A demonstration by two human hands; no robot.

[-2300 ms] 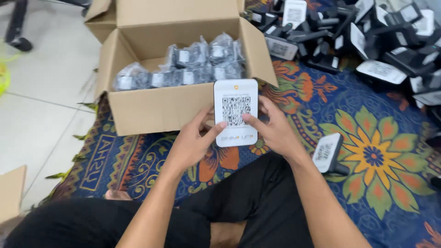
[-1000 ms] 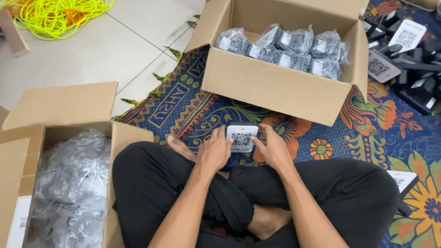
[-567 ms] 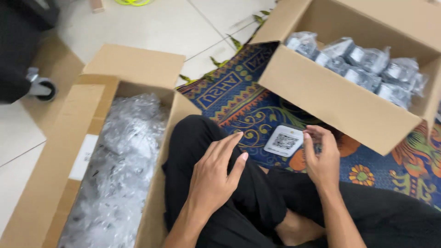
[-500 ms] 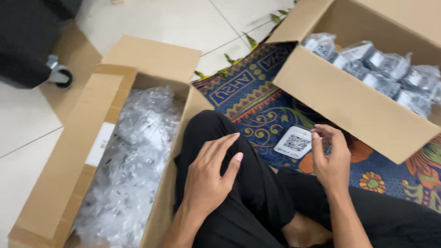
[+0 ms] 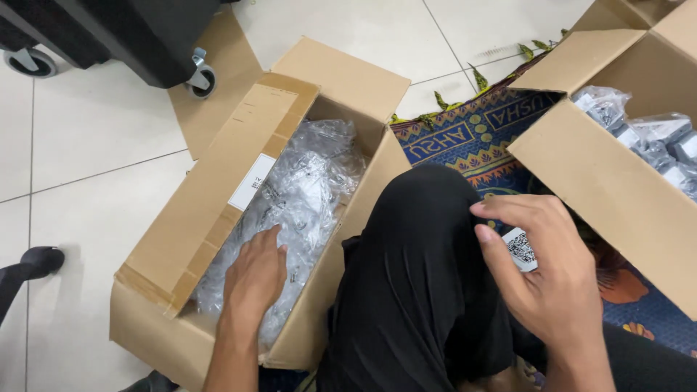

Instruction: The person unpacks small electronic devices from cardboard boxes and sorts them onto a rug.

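Note:
My left hand [image 5: 254, 279] reaches into an open cardboard box [image 5: 189, 218] on my left and rests with fingers spread on the clear plastic bags [image 5: 305, 181] that fill it. Whether it grips a bag I cannot tell. My right hand [image 5: 548, 276] hovers over my right knee and holds a small white card with a black square code [image 5: 521, 249]; the fingers hide most of the card. I sit cross-legged in black trousers [image 5: 421, 290].
A second open cardboard box [image 5: 617, 189] at the right holds several bagged grey items [image 5: 639, 134]. A patterned blue rug [image 5: 465, 131] lies under it. White floor tiles [image 5: 80, 218] spread to the left. A black wheeled case [image 5: 138, 36] stands at the top left.
My view has swung left from the right-hand box to the box of clear bags. My left hand left the card and went into that box. My right hand kept the card.

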